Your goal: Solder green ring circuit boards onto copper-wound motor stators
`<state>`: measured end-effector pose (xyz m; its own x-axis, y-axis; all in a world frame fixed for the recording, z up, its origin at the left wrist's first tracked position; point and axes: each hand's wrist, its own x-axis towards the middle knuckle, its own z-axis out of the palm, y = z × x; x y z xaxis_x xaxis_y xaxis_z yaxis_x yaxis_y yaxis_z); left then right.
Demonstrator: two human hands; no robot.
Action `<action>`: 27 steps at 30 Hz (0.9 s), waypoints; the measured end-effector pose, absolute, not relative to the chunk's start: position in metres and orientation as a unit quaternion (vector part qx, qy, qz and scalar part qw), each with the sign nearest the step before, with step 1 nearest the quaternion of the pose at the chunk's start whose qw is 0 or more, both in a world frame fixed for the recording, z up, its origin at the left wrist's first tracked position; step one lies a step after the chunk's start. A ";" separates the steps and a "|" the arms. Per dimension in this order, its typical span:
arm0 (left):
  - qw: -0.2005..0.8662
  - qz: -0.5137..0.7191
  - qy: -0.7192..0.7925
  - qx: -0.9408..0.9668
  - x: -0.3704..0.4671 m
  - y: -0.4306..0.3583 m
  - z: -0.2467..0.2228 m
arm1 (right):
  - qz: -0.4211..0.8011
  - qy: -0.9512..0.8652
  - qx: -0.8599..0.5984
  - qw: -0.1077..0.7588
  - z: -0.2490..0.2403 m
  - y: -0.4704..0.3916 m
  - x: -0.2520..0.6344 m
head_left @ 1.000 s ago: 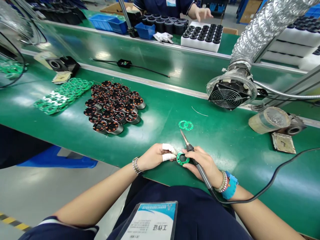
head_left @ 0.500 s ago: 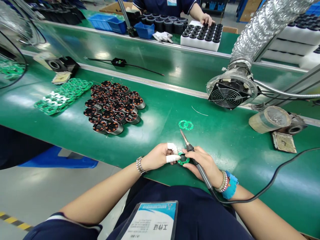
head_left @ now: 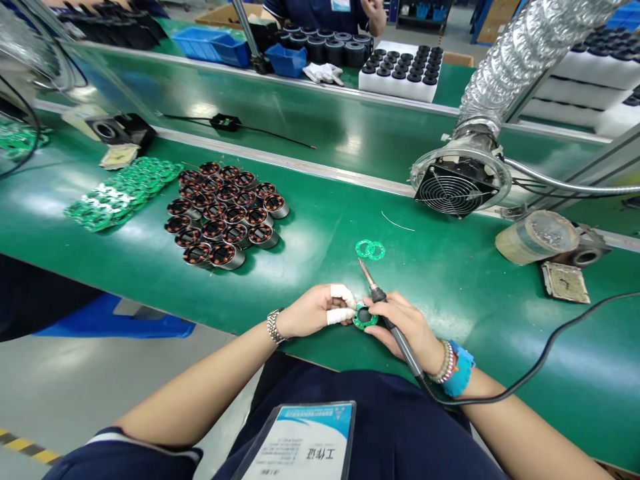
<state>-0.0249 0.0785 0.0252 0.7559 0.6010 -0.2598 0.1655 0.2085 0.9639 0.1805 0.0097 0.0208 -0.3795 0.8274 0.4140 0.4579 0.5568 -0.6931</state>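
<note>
A green ring-shaped circuit board with a dark centre is between my hands near the table's front edge; what lies under it is hidden. My left hand, white tape on two fingers, is closed in a pinch at the board's left edge. My right hand grips a soldering iron, while its thumb and fingertips also hold the board's right side. The iron's tip points up and away from the board. Just beyond the tip, two overlapping green ring boards lie flat on the table.
Several copper-wound stators stand grouped to the left, beside stacked green boards. A fume fan hangs at the right, near a cloudy tub and a sponge tray. The iron's cord trails right. A co-worker sits opposite.
My left fingers have shifted slightly left at the board's edge; the iron keeps its place in my right hand. Across the table, the co-worker's hand has lifted off the white foam tray.
</note>
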 end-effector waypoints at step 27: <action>0.402 0.206 0.441 0.775 -0.016 0.037 0.031 | 0.218 -0.800 -0.438 0.348 0.033 -0.003 0.179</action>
